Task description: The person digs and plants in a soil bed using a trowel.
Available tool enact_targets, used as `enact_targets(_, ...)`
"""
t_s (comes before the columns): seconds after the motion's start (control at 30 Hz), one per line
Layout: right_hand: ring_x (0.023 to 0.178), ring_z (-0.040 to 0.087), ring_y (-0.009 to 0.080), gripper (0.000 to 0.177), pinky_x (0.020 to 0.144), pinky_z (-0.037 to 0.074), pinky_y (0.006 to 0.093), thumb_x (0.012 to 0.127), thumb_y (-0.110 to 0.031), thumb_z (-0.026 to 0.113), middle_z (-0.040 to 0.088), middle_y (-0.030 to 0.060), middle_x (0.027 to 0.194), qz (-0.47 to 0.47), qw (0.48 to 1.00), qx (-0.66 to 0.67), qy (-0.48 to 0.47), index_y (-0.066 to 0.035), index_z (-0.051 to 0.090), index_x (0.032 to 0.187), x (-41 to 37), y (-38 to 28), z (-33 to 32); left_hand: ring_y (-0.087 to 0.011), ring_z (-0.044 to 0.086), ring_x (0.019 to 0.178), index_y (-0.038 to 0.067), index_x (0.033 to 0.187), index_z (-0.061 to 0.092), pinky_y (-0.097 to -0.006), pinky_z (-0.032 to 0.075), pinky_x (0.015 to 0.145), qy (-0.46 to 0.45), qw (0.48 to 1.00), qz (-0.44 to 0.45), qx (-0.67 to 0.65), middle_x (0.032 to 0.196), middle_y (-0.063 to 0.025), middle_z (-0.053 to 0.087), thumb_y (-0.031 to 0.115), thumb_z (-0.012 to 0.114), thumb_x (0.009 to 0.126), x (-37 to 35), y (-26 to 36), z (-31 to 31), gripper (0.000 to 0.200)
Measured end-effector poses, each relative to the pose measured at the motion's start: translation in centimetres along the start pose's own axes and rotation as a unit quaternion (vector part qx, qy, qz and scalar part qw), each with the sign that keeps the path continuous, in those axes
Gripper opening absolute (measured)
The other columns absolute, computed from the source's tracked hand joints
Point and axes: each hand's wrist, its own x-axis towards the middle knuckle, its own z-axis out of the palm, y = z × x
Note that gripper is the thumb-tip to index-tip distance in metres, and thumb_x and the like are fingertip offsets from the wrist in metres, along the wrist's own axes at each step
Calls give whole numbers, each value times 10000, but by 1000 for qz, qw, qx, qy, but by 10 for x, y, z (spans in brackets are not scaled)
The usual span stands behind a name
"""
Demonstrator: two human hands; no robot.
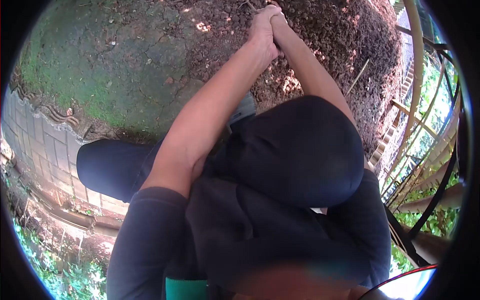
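Observation:
My two hands are together at the top of the head view, arms stretched forward over the soil. My left hand [261,27] is closed and presses against my right hand [276,19], whose fingers are also curled in. A thin stick-like piece [249,5] shows just beyond them at the frame's upper edge. Whether it is in my grip cannot be made out. Dark, crumbly soil [320,35] lies under and to the right of the hands. Smoother ground with green moss [110,70] spreads to the left.
My bent knee [305,150] in dark trousers rises between my arms. A paved brick path [55,150] runs along the left, beyond a wavy edging [60,116]. A thin pale stick [358,76] lies on the soil at right, near poles [416,60] and a corrugated border [387,140].

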Motion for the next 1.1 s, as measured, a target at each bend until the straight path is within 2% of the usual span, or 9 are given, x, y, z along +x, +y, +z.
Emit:
enact_targets(0.23,859,609,336,286,745,481,436,841,-247,534,639,189,865,-14,998,-49,28,-14,616,983,-15,-10,27,-236,547,756,143,993,546,-461,450,649,-8,996,-31,89,906,-79,568,285,679,685,3,0,-39,363)
enact_targets(0.33,844,612,322,280,738,482,428,835,-245,548,641,178,850,-21,998,-53,40,-19,618,986,1,-16,33,-200,581,673,71,892,565,-368,496,605,-35,996,-8,80,761,-69,593,240,637,755,11,10,-41,229)
enact_targets(0.5,818,616,300,273,727,483,414,826,-240,572,644,159,826,-19,994,-70,76,-28,622,991,73,-10,44,-223,586,711,142,977,561,-474,478,628,26,979,16,199,858,-56,590,313,647,739,65,48,-14,305)
enact_targets(0.6,802,618,286,270,720,483,406,820,-237,586,646,148,811,-25,993,-92,75,-34,624,993,132,27,58,-238,587,796,50,1100,503,-447,487,751,12,981,-24,190,943,-111,585,354,622,808,54,59,-3,438)
enact_targets(0.63,797,619,281,269,718,483,403,819,-236,591,647,144,806,-40,992,-100,73,-35,624,994,157,52,67,-259,590,747,100,1140,493,-486,518,646,-22,987,-35,157,895,-104,575,388,656,770,69,53,-13,496)
enact_targets(0.77,603,601,184,262,526,489,326,843,-190,594,616,102,709,31,988,149,21,-77,640,1074,124,39,26,-395,592,842,-9,1158,446,-476,559,763,10,984,-30,173,1108,-270,430,381,653,803,55,43,-34,566)
enact_targets(0.83,500,542,129,273,407,416,250,872,-174,574,590,92,675,124,942,307,-52,-83,623,1125,73,12,-32,-401,542,1002,-54,1299,313,-452,522,861,1,968,-90,235,1245,-243,372,384,626,837,18,71,-44,709)
enact_targets(0.97,408,454,68,313,320,321,180,897,-167,556,559,36,624,101,930,353,17,-77,578,1195,20,33,-76,-282,651,759,-97,1132,481,-294,594,698,133,915,17,381,863,-184,552,270,706,784,-16,138,-97,554)
enact_targets(1.1,411,438,41,333,327,307,156,891,-130,539,568,9,615,108,983,140,48,-152,575,1221,-34,-5,-51,-195,604,723,-77,1101,513,-291,564,694,177,891,95,408,789,-87,525,220,664,812,-52,177,-110,441)
